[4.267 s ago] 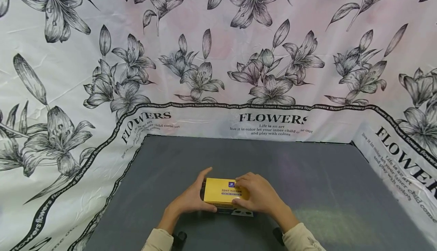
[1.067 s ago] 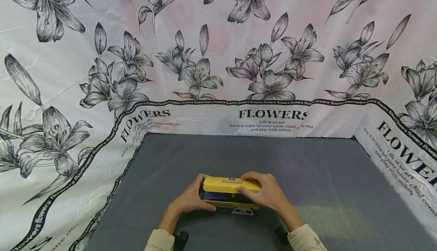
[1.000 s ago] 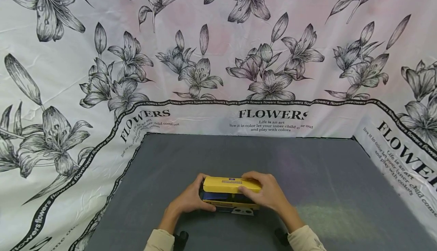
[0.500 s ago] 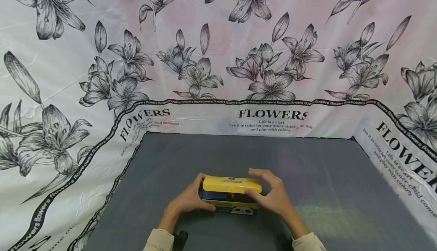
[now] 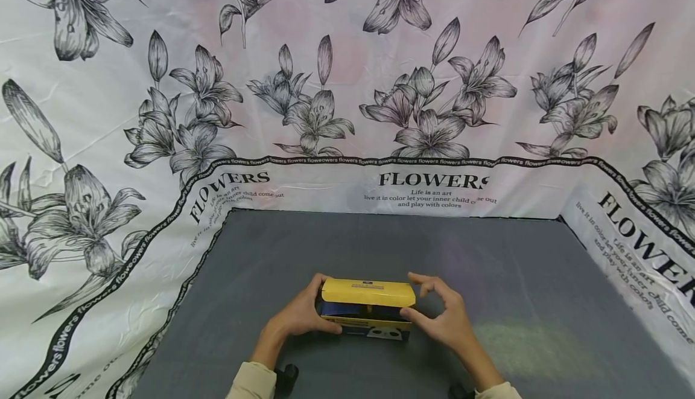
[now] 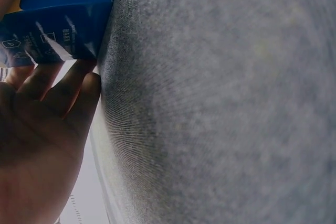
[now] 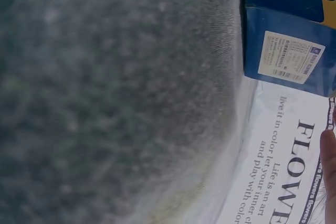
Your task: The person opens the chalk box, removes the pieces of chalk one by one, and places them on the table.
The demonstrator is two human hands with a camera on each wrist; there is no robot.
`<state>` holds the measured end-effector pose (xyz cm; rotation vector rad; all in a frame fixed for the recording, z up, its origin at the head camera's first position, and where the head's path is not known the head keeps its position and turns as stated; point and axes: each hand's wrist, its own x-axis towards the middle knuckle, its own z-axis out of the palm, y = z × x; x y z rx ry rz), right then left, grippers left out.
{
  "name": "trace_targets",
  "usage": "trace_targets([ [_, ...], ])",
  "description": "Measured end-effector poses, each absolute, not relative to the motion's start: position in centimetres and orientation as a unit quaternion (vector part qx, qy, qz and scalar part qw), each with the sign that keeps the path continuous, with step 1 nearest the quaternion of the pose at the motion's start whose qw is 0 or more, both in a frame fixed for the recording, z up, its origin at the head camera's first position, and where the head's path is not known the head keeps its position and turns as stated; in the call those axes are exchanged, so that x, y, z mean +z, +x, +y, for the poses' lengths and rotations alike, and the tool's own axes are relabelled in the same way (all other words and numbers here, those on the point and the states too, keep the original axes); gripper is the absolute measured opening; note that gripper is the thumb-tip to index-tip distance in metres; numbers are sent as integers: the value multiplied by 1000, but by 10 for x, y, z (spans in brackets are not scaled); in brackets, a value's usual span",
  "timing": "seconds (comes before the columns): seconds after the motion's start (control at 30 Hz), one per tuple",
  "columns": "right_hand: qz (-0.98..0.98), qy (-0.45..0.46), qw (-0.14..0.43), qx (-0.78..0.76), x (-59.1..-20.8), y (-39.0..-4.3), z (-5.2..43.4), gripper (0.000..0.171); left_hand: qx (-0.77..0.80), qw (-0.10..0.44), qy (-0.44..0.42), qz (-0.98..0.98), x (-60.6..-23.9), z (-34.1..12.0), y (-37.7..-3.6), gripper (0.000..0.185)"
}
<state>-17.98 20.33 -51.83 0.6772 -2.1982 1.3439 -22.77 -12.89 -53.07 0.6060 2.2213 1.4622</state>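
Note:
A small cardboard box (image 5: 368,293) with a yellow lid and blue sides sits on the dark grey table. Its lid is raised at the front, leaving a dark gap with something blue inside that I cannot identify. My left hand (image 5: 295,318) grips the left end, thumb at the front and fingers round the end. In the left wrist view, that hand's fingers (image 6: 71,87) lie against the box's blue side (image 6: 58,32). My right hand (image 5: 449,319) is at the right end, fingers off the box, thumb tip at or very near the lid's right corner.
Dark grey table surface (image 5: 521,290) spreads around the box. White cloth (image 5: 423,97) printed with flowers rises behind and at both sides. A panda face (image 5: 387,332) marks the box front; a white label (image 7: 291,57) is on its right end.
The lid, flat at first, has been tilted up at the front. My right hand has since let go of the lid and moved right. My left hand keeps its grip on the box.

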Motion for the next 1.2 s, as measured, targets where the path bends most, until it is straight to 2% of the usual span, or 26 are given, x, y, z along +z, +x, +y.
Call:
trace_targets([
  [0.37, -806, 245, 249, 477, -521, -180, 202, 36, 509, 201, 209, 811, -530, -129, -228, 89],
  [0.6, -795, 258, 273, 477, -516, -188, 201, 53, 469, 189, 184, 843, -528, -129, -227, 101],
  [0.67, -805, 251, 272, 464, -514, -191, 201, 54, 467, 188, 180, 845, -528, -129, -226, 103],
  [1.0, -802, 267, 321, 427, -509, -209, 195, 49, 482, 186, 191, 834, -531, -130, -229, 94],
  [1.2, -802, 258, 326, 429, -510, -217, 193, 45, 473, 186, 189, 840, -531, -129, -229, 93],
])
